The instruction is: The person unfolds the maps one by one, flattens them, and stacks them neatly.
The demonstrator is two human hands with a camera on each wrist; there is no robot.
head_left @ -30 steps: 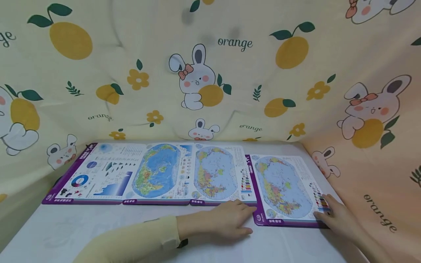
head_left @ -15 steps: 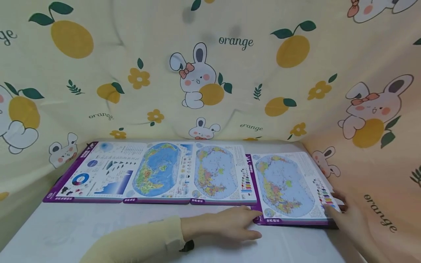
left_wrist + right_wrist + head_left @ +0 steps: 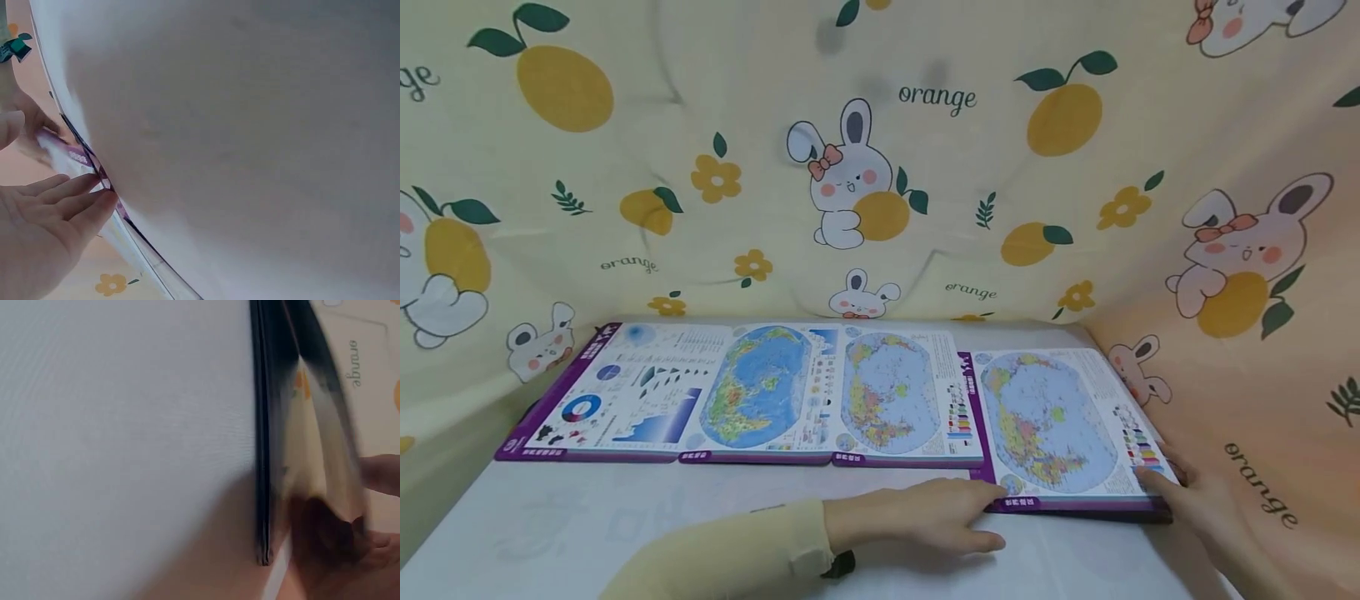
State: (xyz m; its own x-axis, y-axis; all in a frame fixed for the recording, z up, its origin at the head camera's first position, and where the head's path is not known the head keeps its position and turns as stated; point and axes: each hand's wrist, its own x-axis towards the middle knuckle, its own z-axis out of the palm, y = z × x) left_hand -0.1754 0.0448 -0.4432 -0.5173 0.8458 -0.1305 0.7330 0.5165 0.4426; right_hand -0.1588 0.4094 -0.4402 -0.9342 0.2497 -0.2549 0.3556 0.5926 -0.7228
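Observation:
Four purple-bordered printed panels lie in a row on the white table; the rightmost, a world map, sits slightly nearer than the others. My right hand pinches this map's right edge, thumb on top and fingers underneath. In the right wrist view a glossy layer stands bent away from the dark stacked edges, with fingers behind it. My left hand reaches across with straight fingers, fingertips at the map's near left corner. The left wrist view shows those extended fingers against the map edge.
To the left lie another world map, a blue physical world map and a chart panel, side by side. Fabric with rabbits and oranges hangs behind the white table and along its sides.
My right hand has moved right and slipped its fingers under the map's right edge, which now sits farther right and shows a dark underside. My left hand has slid right to the map's corner.

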